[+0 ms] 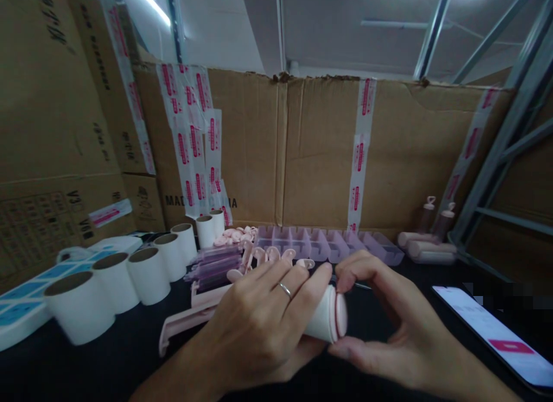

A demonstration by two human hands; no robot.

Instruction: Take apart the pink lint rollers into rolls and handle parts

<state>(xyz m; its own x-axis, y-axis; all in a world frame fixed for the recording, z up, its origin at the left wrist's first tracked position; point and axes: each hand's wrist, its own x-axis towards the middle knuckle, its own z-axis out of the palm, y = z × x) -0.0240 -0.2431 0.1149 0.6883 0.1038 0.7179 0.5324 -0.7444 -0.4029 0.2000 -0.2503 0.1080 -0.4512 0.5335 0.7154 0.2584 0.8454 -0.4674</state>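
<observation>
My left hand (263, 315), with a ring on one finger, is wrapped round a white roll (322, 318) lying on its side just above the black table. A pale pink round cap (341, 314) sits at the roll's right end, with a thin gap showing beside it. Thumb and forefinger of my right hand (389, 327) pinch the edge of this cap end from above and below. Pink handle parts (190, 321) lie to the left, partly hidden by my left hand. Behind my hands are small pink pieces with rounded ends (272, 254).
Several white rolls (149, 275) stand in a row at the left beside a blue-and-white box (38, 287). Purple compartment tray (319, 243) is at the back, purple strips (218, 264) left of it. A lit phone (496, 333) lies right; pink rollers (427, 249) sit back right.
</observation>
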